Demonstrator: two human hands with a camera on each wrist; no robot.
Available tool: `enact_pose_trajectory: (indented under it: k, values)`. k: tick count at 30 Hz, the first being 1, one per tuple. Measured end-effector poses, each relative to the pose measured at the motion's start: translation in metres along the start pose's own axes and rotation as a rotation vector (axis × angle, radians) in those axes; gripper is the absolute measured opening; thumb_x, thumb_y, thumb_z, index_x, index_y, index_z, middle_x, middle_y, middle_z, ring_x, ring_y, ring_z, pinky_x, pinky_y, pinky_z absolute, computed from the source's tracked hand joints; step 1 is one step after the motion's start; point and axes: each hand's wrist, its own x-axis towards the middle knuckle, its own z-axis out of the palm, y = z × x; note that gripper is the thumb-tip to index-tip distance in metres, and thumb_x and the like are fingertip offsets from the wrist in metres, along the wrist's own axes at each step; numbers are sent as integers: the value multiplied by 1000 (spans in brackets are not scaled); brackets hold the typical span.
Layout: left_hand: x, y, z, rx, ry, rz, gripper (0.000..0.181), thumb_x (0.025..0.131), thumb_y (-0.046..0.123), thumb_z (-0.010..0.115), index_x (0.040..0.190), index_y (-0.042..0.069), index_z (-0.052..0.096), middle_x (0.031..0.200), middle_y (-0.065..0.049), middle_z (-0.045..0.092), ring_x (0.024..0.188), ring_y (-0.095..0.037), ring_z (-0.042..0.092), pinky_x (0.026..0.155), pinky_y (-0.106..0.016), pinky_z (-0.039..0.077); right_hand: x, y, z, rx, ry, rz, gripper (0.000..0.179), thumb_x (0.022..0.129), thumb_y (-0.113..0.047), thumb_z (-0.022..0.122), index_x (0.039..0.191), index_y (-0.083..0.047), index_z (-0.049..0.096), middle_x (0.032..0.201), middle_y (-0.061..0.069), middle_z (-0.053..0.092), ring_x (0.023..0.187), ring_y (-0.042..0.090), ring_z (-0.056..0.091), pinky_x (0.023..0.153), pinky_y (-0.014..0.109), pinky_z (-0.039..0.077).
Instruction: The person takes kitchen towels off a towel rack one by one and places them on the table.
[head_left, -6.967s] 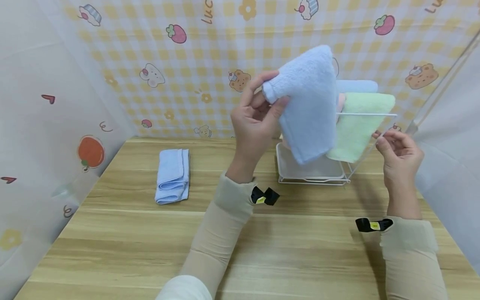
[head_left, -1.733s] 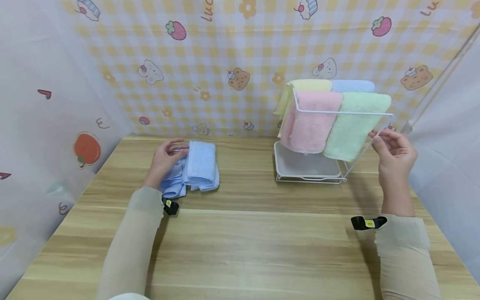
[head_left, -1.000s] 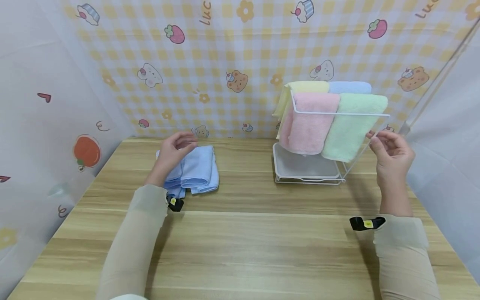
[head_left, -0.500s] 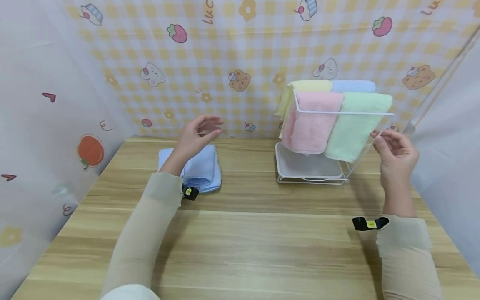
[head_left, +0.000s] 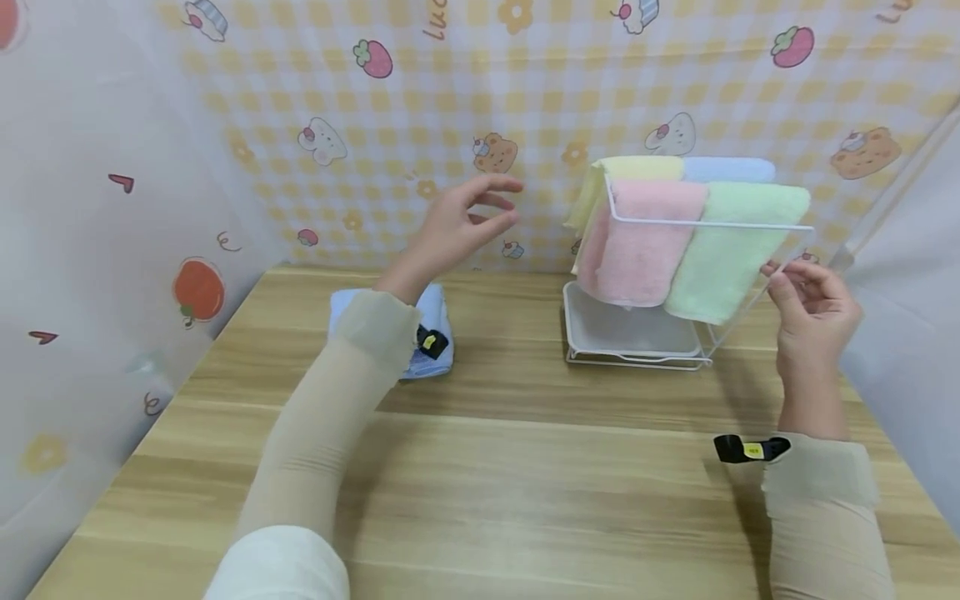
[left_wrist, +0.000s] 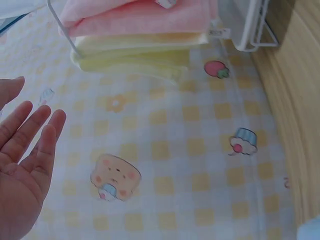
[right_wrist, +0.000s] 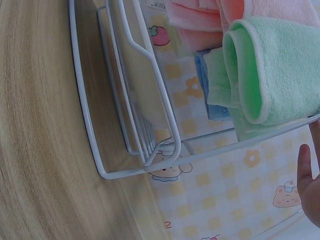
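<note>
My left hand [head_left: 461, 221] is raised in front of the wall cloth with fingers spread and nothing in it. It hovers left of a white wire towel rack [head_left: 712, 224]. The right hand [head_left: 819, 315] pinches the rack's slanting right-side wire between thumb and fingers. Over the rack's bars hang a pink towel [head_left: 652, 250] and a green towel [head_left: 738, 254] in front, with a yellow towel [head_left: 643, 168] and a blue towel [head_left: 731, 170] behind. Folded blue towels [head_left: 437, 310] lie side by side on the table, partly covered by my left forearm.
At the rack's foot sits a shallow white tray [head_left: 630, 325]. The wooden table [head_left: 570, 500] reaches back to a yellow checked cloth [head_left: 420, 108]. White sheets close off the left and right sides.
Seven seconds ago my left hand held a blue towel before the rack; that towel now lies beside the other one. The left hand has since risen and moved right. The right hand stays put.
</note>
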Motion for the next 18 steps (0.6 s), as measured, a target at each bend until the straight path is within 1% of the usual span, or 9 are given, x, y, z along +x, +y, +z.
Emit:
enact_pose_trajectory:
  k: [3, 9, 12, 14, 18]
  values:
    - [10, 10, 5, -3, -7, 31, 39, 97, 23, 67, 134, 14, 60, 137, 0, 62, 118, -12, 60, 96, -30, 53, -1, 0, 0, -1, 15, 10, 22, 78, 19, 72, 97, 21, 62, 80, 17, 71, 81, 26, 73, 73, 22, 59]
    - [30, 31, 15, 55, -25, 102, 39, 95, 22, 68, 132, 13, 61, 134, 2, 64, 119, -14, 60, 93, -25, 54, -3, 0, -2, -14, 25, 3, 25, 77, 17, 73, 98, 22, 61, 81, 17, 71, 81, 25, 73, 73, 22, 59]
    - [39, 43, 19, 87, -32, 114, 39, 95, 22, 68, 133, 13, 61, 135, 3, 63, 119, -10, 59, 94, -24, 53, -2, 0, -2, -16, 25, -12, 26, 78, 18, 73, 100, 24, 60, 81, 16, 70, 81, 25, 73, 73, 22, 59]
    - [44, 50, 22, 95, -46, 107, 40, 95, 22, 68, 134, 14, 60, 136, 3, 63, 120, -9, 58, 96, -23, 52, -2, 0, -2, -13, 24, -17, 26, 78, 18, 72, 100, 24, 60, 81, 16, 70, 82, 26, 73, 73, 22, 59]
    - [55, 56, 31, 115, -74, 112, 40, 95, 22, 68, 134, 14, 60, 136, 3, 62, 122, -9, 56, 98, -24, 51, -1, 2, -1, -13, 19, -21, 25, 79, 18, 71, 100, 24, 59, 82, 16, 69, 82, 26, 73, 74, 23, 59]
